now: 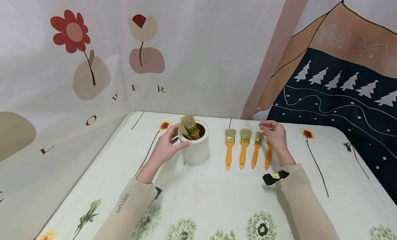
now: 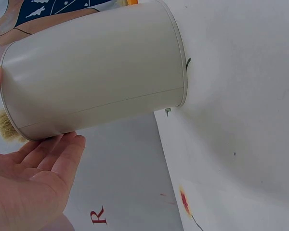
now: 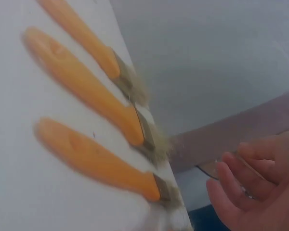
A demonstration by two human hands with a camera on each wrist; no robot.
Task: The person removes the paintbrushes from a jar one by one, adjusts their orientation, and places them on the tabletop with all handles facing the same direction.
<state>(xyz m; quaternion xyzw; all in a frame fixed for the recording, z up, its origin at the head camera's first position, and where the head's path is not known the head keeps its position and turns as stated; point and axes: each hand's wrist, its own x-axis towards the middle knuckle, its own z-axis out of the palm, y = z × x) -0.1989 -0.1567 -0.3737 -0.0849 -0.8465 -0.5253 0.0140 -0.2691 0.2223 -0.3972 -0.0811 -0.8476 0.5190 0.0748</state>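
Note:
A white cylindrical container (image 1: 195, 153) stands upright on the table, with paintbrushes (image 1: 188, 122) inside it, bristles up past the rim. My left hand (image 1: 165, 147) holds its left side near the top, thumb at the front of the rim; in the left wrist view the fingers (image 2: 70, 151) lie against its wall. To its right, paintbrushes with orange handles lie in a row: a first (image 1: 228, 152), a second (image 1: 243, 152), a narrower third (image 1: 255, 153) and a fourth (image 1: 268, 158). Over the fourth one's bristle end, my right hand (image 1: 275, 135) hovers with loosely bent fingers, holding nothing.
A white cloth printed with flowers covers the table (image 1: 198, 198). Behind it hangs a pale curtain (image 1: 201, 60) with flower prints, and a dark tree-patterned cloth (image 1: 335, 98) hangs at the right. Black straps (image 1: 274, 178) sit at the wrists.

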